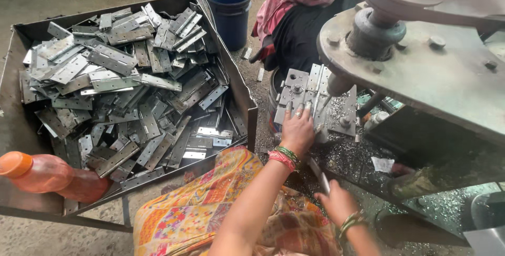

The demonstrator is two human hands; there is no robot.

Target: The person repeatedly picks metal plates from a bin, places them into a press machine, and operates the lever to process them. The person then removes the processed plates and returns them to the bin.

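Pressing down with your left hand (298, 130), you've got a flat grey steel hinge plate with punched holes (310, 95) pinned on the fixture right under the big rusty grey drill press head (415, 51). Fingers are spread flat across the plate, so that grip is open and just holding it down, not wrapped around anything.

Your right hand (336, 201), below the press head and nearer to you, is closed around a narrow strip of the same grey metal (320, 174), looks like another hinge leaf, though the motion blur makes it hard to be sure which end you've got.

As for progress, honestly I'd guess you're nowhere near the end. The large open sheet-metal bin (247, 103) left of the press is heaped with grey hinge leaves (126, 88), hundreds by the look of it. Silver swarf (347, 156) litters the dark desk around the fixture, which suggests plenty have gone through. Whether that bin holds finished or waiting pieces I can't tell.

Other stuff: an orange plastic bottle (50, 176) lies on the bin's near left corner, a dark blue plastic bucket (230, 11) stands on the floor beyond the bin, and another person in pink cloth (294, 3) sits behind the press.
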